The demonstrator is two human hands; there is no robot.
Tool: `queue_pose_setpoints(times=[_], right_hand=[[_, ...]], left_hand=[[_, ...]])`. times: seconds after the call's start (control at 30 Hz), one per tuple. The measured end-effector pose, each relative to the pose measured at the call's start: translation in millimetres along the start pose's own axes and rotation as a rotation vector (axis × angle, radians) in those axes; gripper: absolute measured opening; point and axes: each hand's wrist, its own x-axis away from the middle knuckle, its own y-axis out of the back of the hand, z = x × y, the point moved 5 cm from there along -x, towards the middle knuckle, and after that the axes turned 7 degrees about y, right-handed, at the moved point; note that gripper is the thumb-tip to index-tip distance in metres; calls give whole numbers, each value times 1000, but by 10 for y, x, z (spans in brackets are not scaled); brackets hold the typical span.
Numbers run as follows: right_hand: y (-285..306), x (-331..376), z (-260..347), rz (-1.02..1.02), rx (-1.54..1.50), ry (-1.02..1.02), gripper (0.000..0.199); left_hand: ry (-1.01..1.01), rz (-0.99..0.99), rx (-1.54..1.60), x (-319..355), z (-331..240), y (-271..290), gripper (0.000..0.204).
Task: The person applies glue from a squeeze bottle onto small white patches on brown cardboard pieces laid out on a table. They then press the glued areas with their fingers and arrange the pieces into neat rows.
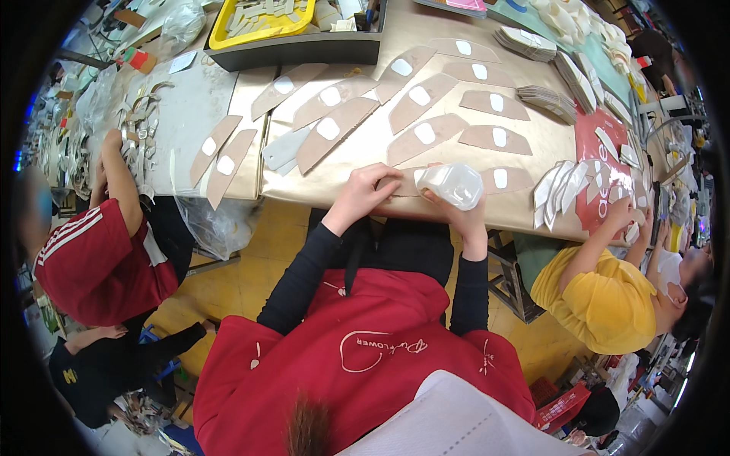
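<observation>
My left hand (367, 194) pinches the left end of a tan, flat cut piece (407, 182) at the table's near edge. A white patch on that piece is partly hidden by a translucent plastic bottle (461, 188). My right hand (465, 222) is closed around this bottle, which is tilted over the right end of the piece. Beyond my hands lie several similar tan pieces with white patches, such as one with a slanted end (426, 135) and a long one (337, 135). Under the long one a grey flat piece (284, 150) sticks out.
A black tray (296, 52) with a yellow basket (262, 34) stands at the back. Stacks of cut pieces (549, 103) and white curved pieces (559, 194) lie at right. Co-workers sit on both sides, one in a red shirt (106, 262), one in yellow (601, 296).
</observation>
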Motion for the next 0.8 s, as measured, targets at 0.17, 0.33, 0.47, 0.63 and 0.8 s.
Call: queue_pose_setpoints(times=[0.17,0.33,0.47,0.63,0.8], right_hand=[[267,162,-209,-346,-175,-134,44],[409,520,-476,-833,-788,-270,61],[521,745,-647,-999,-912,-363,70],[428,888,-794,-933,-902,-439,77],[469,854,-828,-886,-902,-381,80]], left_hand=[[6,-70,-5,15,-22,-11,25],[29,-39,-16,26,-2,-17,28],[-45,-91,-74,50,-81,8,24],[-57,-207,32,215,-224,385,22],[-147,-571,93,315,-280,1322,33]])
